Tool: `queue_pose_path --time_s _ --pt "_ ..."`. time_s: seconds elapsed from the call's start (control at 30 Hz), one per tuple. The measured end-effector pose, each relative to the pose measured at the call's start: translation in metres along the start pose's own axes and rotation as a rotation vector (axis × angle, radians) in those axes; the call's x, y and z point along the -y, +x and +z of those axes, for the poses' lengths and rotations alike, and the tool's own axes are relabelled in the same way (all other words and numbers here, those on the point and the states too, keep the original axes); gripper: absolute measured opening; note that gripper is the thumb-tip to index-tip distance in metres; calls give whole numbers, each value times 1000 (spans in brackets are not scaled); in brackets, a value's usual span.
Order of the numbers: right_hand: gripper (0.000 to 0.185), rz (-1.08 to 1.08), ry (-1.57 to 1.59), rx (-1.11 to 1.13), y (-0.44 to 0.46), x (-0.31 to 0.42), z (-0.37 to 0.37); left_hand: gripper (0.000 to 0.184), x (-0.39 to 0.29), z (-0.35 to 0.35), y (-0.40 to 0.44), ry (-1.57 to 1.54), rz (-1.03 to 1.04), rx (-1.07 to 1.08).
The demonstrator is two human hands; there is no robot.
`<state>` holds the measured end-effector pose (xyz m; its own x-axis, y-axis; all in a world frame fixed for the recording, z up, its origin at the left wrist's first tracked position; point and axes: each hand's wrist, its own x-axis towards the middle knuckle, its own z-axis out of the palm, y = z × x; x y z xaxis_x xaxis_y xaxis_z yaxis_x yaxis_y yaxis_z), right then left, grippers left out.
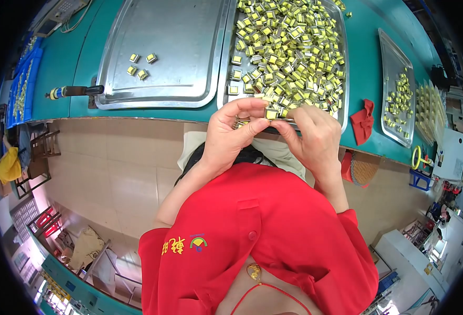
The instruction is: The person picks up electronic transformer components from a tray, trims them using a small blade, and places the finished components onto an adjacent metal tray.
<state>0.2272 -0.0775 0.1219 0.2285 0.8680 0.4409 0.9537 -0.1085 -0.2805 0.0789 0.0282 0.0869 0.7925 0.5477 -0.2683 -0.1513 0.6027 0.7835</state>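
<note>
A small yellow-taped transformer (272, 114) is pinched between my two hands, just over the near edge of the full metal tray (345, 100). My left hand (235, 128) is closed on its left side, thumb and fingertips against it. From the right, the thumb and bent fingers of my right hand (311, 131) press on the same part. Beyond my hands, a dense heap of similar yellow transformers (294, 47) fills most of that tray. More parts lie partly hidden behind my left fingers.
Left of the heap, another metal tray (173, 42) holds several loose transformers (142, 74). A black-handled tool (74, 91) lies beside it. At right are a red cloth (363, 122) and a smaller tray (411, 128) with more parts. Blue bins (27, 86) stand far left.
</note>
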Motion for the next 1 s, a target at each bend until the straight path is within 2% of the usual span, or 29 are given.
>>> queue_pose_path --time_s 1.0 --pt "40 66 -9 42 -1 5 -3 30 2 0 1 -2 -19 -2"
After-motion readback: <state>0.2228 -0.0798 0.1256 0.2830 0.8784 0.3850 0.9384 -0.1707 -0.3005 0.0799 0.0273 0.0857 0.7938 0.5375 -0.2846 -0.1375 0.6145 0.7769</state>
